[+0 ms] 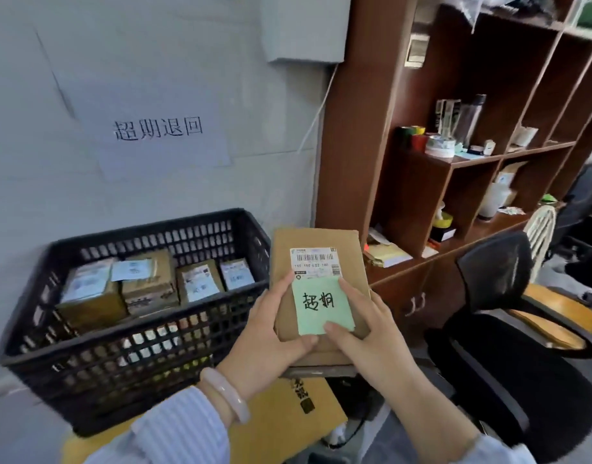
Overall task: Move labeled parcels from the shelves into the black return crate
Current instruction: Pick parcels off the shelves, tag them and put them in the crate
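A brown cardboard parcel [316, 242] with a white barcode label and a green handwritten note [323, 304] is held up in front of me, just right of the black crate [127, 356]. My left hand [271, 333] grips its left edge and underside. My right hand [365, 333] holds its right edge, with fingertips on the green note. The crate stands on the left against the wall and holds several labeled cardboard parcels [147, 284] lying side by side.
A brown shelf unit [472, 162] with tape rolls, bottles and papers stands to the right. A black office chair [509, 329] sits at lower right. A yellow-brown box [281, 426] lies under the crate. A paper sign [157, 128] hangs on the wall.
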Tool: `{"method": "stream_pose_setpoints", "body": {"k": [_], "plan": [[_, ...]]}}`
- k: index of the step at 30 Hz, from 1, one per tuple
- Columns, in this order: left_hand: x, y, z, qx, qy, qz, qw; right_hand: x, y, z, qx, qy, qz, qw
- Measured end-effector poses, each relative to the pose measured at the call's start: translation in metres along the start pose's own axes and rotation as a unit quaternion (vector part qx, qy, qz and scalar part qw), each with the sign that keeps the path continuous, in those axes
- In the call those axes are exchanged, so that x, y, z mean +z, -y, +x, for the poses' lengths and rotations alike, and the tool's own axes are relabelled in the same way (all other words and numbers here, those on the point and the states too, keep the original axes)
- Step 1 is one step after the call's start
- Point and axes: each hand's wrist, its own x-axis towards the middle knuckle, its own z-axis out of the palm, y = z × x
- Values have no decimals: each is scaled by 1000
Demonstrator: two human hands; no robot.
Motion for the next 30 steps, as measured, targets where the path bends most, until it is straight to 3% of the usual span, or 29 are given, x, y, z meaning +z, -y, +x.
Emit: {"method": "stream_pose_setpoints", "body": {"k": [11,20,26,30], "plan": [[-163,22,90,19,-111,50,992,110,90,155,-86,72,3,994],[-211,93,166,-77,-94,28,992,182,70,251,-33,197,-72,977],[-211,143,196,-188,-84,24,978,209,26,299,13,368,-196,909],[-212,166,200,-259,-88,43,961,223,15,309,-1,405,-249,880]]}}
